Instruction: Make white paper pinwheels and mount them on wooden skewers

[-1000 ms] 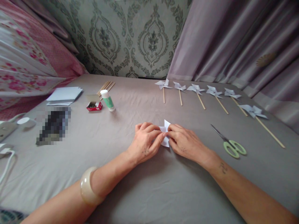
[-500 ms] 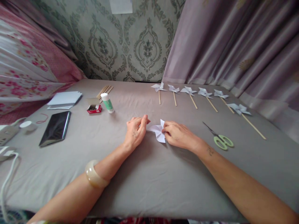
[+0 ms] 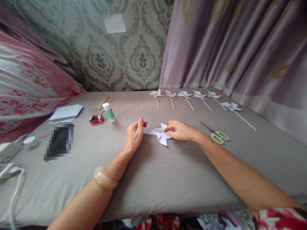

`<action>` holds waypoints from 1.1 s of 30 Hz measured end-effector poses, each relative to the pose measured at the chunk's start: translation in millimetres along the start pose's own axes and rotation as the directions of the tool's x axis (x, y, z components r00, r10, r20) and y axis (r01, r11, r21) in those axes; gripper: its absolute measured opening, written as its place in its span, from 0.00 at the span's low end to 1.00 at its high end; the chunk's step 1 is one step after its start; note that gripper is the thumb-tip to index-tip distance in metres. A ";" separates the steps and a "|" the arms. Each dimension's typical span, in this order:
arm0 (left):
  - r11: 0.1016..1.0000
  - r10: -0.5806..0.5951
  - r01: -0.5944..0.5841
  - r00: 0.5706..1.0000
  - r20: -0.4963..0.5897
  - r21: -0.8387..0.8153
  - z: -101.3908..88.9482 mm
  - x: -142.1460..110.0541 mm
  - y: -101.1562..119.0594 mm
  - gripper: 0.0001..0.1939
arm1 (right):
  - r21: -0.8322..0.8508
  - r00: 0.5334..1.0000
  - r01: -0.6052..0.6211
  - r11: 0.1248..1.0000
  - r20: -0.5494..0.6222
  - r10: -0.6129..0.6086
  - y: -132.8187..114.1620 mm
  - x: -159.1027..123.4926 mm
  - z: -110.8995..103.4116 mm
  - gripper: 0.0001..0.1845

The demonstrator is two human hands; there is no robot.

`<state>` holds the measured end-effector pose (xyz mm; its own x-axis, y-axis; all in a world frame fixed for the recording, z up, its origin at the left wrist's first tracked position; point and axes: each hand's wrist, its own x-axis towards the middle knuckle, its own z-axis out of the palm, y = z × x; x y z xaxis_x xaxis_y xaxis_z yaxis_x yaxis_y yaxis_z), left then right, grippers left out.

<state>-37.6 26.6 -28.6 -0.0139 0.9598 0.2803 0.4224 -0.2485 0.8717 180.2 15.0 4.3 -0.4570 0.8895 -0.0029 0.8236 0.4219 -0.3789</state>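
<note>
A white folded-paper pinwheel (image 3: 161, 136) without a stick lies on the grey cloth between my hands. My right hand (image 3: 181, 130) pinches its right side, thumb and index finger near the centre. My left hand (image 3: 134, 134) rests on its edge just left of the pinwheel's left point, thumb up and fingers loosely apart, with nothing seen in it. Its far fingers are partly hidden behind the thumb. Green-handled scissors (image 3: 217, 134) lie to the right of my right hand, blades half apart.
Several finished pinwheels on sticks (image 3: 185, 95) line the back right. Back left are a glue stick (image 3: 109, 112), a small red box (image 3: 96, 119) of dark bits, wooden sticks (image 3: 105, 103) and stacked paper (image 3: 66, 113). A blurred dark slab (image 3: 59, 142) and white power strips (image 3: 8, 152) lie left.
The view has shifted, so things on the right sit further left. The pinwheel has turned a little on the cloth, and more of its points show. My right hand still pinches it.
</note>
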 end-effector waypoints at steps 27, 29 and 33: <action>0.930 0.092 -0.178 0.960 0.266 0.322 11.4 -10.8 9.6 0.10 | 0.132 0.995 -0.021 0.991 -0.093 0.033 -5.4 -32.3 18.1 0.13; 0.941 0.092 -0.162 0.967 0.236 0.296 11.1 -9.9 8.8 0.09 | 0.152 0.997 -0.009 0.988 -0.078 0.021 -3.8 -34.9 16.3 0.18; 0.960 0.087 -0.047 0.987 -0.135 0.277 -3.5 6.0 1.9 0.07 | 0.219 0.988 -0.049 0.974 -0.133 0.079 2.5 -37.5 15.2 0.19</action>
<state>-40.0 31.4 -23.9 -0.0995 0.9079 0.4071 0.6571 -0.2473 0.7121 194.2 -19.9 -10.6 -0.3418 0.9355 0.0900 0.7513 0.3295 -0.5719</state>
